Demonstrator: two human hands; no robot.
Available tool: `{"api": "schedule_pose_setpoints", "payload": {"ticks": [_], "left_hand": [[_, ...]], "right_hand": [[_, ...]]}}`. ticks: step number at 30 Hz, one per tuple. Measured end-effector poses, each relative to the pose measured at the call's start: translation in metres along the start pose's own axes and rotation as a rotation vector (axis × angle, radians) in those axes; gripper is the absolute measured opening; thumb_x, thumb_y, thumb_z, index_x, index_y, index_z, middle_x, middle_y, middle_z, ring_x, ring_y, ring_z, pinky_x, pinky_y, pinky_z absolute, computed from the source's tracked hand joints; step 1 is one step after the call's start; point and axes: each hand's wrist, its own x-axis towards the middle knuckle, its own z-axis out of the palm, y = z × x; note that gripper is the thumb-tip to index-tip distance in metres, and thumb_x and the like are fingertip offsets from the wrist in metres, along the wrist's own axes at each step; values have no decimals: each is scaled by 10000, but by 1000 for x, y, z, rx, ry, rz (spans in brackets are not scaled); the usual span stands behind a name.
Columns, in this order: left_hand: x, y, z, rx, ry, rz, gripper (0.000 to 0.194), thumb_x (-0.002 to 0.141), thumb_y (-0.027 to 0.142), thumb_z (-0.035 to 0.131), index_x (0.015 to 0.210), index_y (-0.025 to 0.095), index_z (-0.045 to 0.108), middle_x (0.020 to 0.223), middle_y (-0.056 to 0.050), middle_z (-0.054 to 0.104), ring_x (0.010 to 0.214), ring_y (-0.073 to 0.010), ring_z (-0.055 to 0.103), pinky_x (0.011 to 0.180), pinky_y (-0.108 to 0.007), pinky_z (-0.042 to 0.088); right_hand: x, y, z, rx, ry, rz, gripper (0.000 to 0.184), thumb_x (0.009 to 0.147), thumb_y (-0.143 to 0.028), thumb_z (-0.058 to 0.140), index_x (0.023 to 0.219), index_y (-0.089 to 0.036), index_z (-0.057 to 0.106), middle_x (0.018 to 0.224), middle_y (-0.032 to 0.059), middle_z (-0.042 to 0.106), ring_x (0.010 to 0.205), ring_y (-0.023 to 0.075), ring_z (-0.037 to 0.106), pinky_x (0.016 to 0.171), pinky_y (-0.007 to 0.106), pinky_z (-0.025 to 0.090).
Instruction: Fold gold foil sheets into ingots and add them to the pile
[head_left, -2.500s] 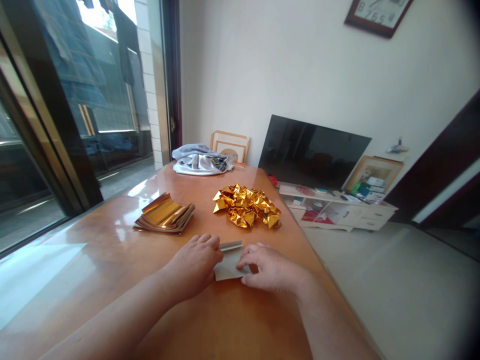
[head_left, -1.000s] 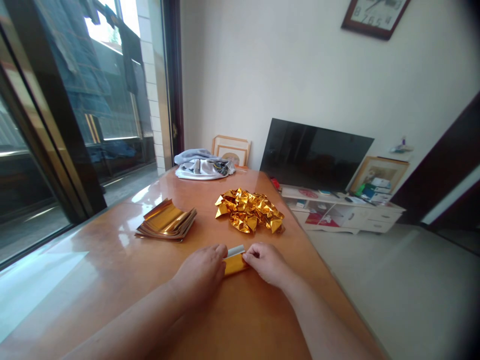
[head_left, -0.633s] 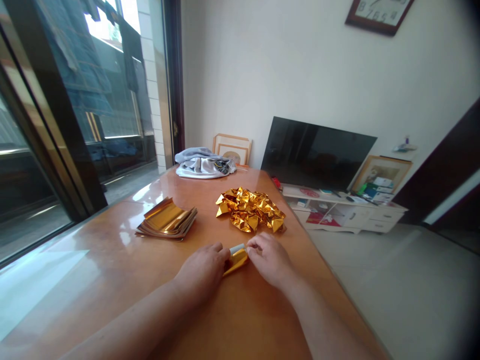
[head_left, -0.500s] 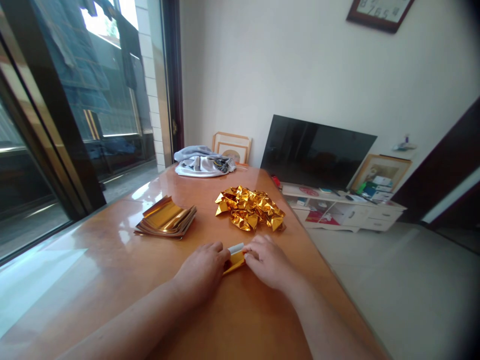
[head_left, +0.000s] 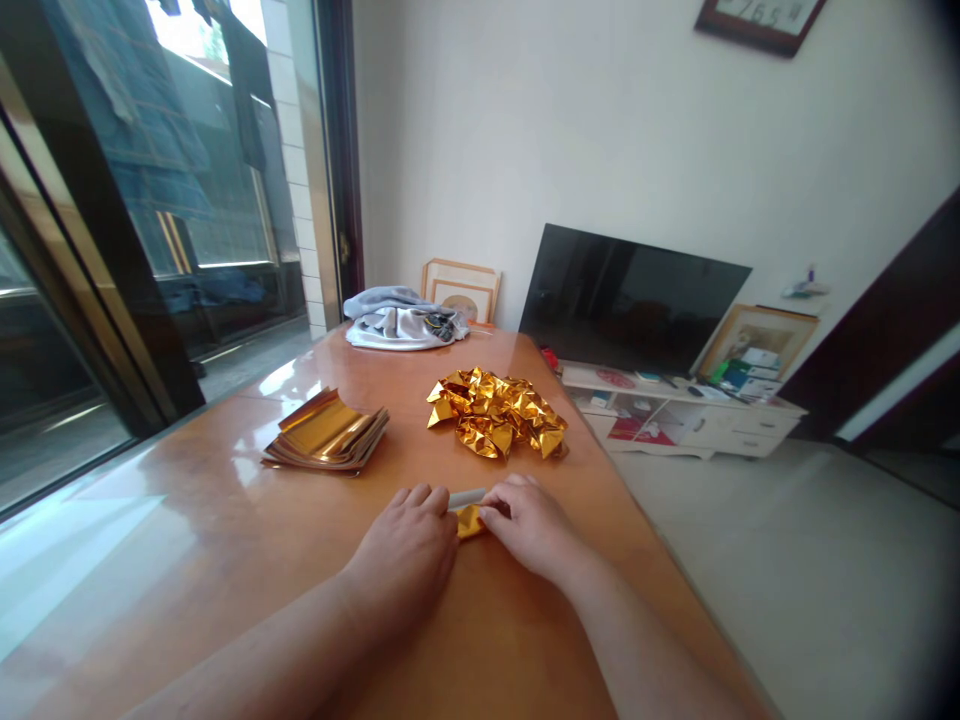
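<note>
The right hand (head_left: 529,525) presses a folded gold foil strip (head_left: 469,521) onto the worktop (head_left: 187,530), the left hand (head_left: 401,550) curled just beside it, both just below the crumpled foil heap (head_left: 495,412).

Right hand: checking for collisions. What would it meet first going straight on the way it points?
The folded gold foil strip, which the fingertips of the right hand seem already to touch; just beyond lies the left hand.

folded grey cloth (head_left: 401,332), leaning flat-screen TV (head_left: 630,298), wall clock (head_left: 759,22)
</note>
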Motion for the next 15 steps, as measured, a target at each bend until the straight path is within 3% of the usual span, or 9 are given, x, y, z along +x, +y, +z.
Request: {"api": "schedule_pose_setpoints", "payload": {"ticks": [5, 10, 15], "left_hand": [[-3, 8, 2, -3, -62, -15, 292, 959, 220, 435, 1118, 173, 676, 1034, -134, 653, 971, -288, 580, 881, -432, 429], [-8, 19, -2, 19, -101, 1, 327, 964, 318, 459, 1114, 157, 701, 1053, -167, 692, 985, -319, 608, 899, -474, 435], [-16, 28, 9, 37, -108, -44, 590, 955, 495, 489, 1384, 101, 582, 1268, -240, 657, 1184, -398, 576, 1018, -563, 375]], "right_hand": [[0, 2, 3, 20, 13, 19, 76, 870, -290, 659, 859, -234, 709, 906, 29, 640, 907, 187, 560, 802, 284, 402], [0, 2, 3, 44, 36, 45, 96, 817, -237, 704, 897, -223, 652, 949, 20, 652, 920, 189, 560, 810, 283, 408], [-1, 1, 0, 23, 23, 0, 23, 857, -222, 657, 872, -236, 668, 927, 16, 646, 912, 185, 559, 799, 277, 403]]}}
